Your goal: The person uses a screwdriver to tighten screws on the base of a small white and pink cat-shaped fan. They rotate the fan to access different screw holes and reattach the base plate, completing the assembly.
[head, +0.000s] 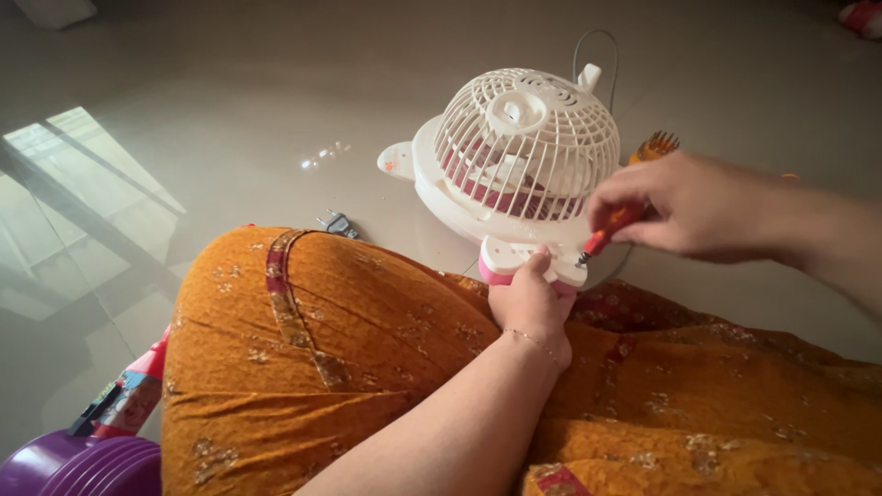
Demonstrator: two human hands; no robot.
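A small white table fan (514, 152) with a round grille and a pink-and-white base lies tilted against my lap, grille facing up. My left hand (530, 303) grips the fan's base from below, thumb on its white plate. My right hand (698, 207) comes in from the right and holds a red-handled screwdriver (608, 230). Its metal tip touches the right end of the base plate. I sit on the floor in orange patterned clothing (340, 349).
The fan's grey plug (336, 223) lies on the shiny tiled floor left of the fan, and its cord loops behind. An orange brush (654, 147) sits behind the fan. A purple tub (78, 464) and a colourful pack (129, 400) are at bottom left.
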